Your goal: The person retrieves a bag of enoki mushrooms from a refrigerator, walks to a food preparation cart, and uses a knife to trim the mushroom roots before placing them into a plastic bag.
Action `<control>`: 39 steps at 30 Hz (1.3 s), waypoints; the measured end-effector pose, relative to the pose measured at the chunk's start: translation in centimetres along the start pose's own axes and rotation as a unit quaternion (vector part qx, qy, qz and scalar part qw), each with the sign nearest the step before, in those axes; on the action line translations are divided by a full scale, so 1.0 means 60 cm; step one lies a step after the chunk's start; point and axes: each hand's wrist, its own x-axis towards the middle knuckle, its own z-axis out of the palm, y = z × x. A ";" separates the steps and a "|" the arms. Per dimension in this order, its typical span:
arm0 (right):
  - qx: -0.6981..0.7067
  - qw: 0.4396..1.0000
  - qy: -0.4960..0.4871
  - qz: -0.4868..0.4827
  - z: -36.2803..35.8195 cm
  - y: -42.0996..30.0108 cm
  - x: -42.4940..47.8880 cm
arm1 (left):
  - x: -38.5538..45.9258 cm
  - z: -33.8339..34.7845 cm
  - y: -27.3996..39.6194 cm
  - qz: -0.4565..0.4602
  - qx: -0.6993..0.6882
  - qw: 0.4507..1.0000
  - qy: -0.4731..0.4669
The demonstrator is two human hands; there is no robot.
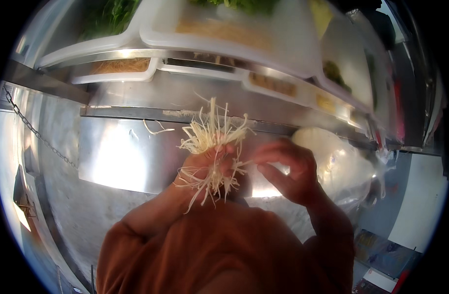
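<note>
My left hand point(202, 161) is closed around a bunch of enoki mushrooms point(211, 134) above a steel counter. Thin pale stems fan out above the fist, and more stems point(217, 180) spread below it over the wrist. To the right, my right hand point(290, 169) is blurred, with its fingers curved and thumb and fingertips close together. One stem points at those fingertips; whether they pinch it cannot be made out. A loose forked stem point(158, 128) lies on the steel counter point(162, 150) left of the bunch.
White plastic tubs point(224, 40) with leafy greens point(110, 18) and pale shreds stand along the far side. Smaller trays point(114, 79) sit beneath them. A clear plastic bag point(338, 169) with pale contents lies at right. A chain point(37, 134) hangs at left.
</note>
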 end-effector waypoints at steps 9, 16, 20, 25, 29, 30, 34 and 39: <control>-0.156 0.972 0.177 0.011 0.106 0.222 -0.034 | -0.085 -0.002 0.027 0.082 0.058 0.995 -0.017; -0.187 0.970 0.156 -0.016 0.208 0.267 0.126 | -0.180 -0.015 -0.019 0.262 0.045 0.964 -0.005; -0.263 0.957 0.096 0.072 0.246 0.294 0.167 | -0.250 -0.025 -0.075 0.366 0.021 0.929 0.040; -0.284 0.957 0.050 0.042 0.257 0.253 0.172 | -0.317 -0.040 -0.114 0.396 -0.017 0.917 0.040; -0.058 0.997 0.030 -0.030 0.328 0.169 0.151 | -0.328 -0.054 -0.103 0.393 -0.029 0.919 0.028; 0.000 0.999 0.021 -0.035 0.345 0.151 0.152 | -0.329 -0.052 -0.094 0.390 -0.027 0.920 0.030; -0.189 0.981 -0.005 -0.049 0.408 0.172 0.182 | -0.345 -0.068 -0.048 0.350 -0.025 0.936 0.003; -0.170 0.985 -0.027 0.013 0.409 0.165 0.169 | -0.373 -0.076 0.013 0.321 0.017 0.947 -0.006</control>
